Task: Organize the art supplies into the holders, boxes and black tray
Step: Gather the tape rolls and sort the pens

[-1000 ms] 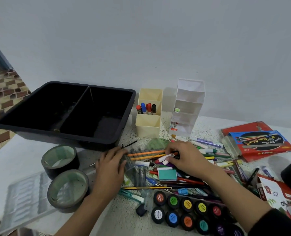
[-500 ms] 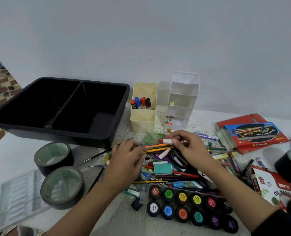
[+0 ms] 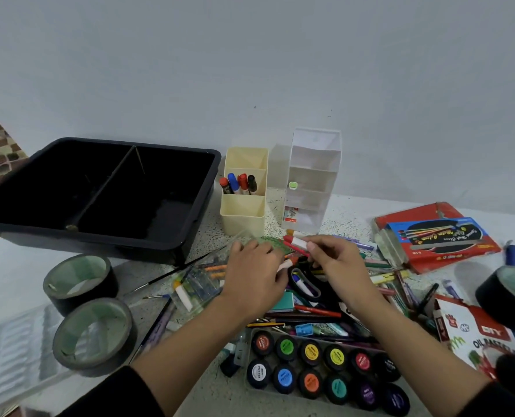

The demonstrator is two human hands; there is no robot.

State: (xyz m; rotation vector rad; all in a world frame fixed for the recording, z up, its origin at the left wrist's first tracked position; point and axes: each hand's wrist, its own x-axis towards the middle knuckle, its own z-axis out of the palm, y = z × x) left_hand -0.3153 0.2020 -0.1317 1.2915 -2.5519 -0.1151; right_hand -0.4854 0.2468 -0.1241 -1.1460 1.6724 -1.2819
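— Since a second ago our two hands have drawn together over the heap. Our left hand (image 3: 254, 276) has slid in from the brush side, and our right hand (image 3: 336, 266) has raised a red-capped marker (image 3: 296, 243) clear of the clutter.

— How do we hold it?

— Our right thumb and fingers pinch its white barrel, just in front of the cream holder (image 3: 243, 219). Our left hand lies knuckles-up on the heap. A second marker's end shows under its fingers, but we cannot tell whether it grips that one.

— How far along are we?

— Barely begun, we judge. Only four markers (image 3: 239, 183) stand in the cream holder's middle compartment. The clear holder (image 3: 312, 179) has a couple of small bits, and the black tray (image 3: 209, 188) looks nearly bare in both halves.

— What is left?

— Almost everything: the pile of pens and pencils (image 3: 385, 284) on the counter (image 3: 351, 212), the brushes (image 3: 157, 325), the paint pots (image 3: 325, 368), the tape rolls (image 3: 81, 296) and the red box (image 3: 437, 239) at our right.
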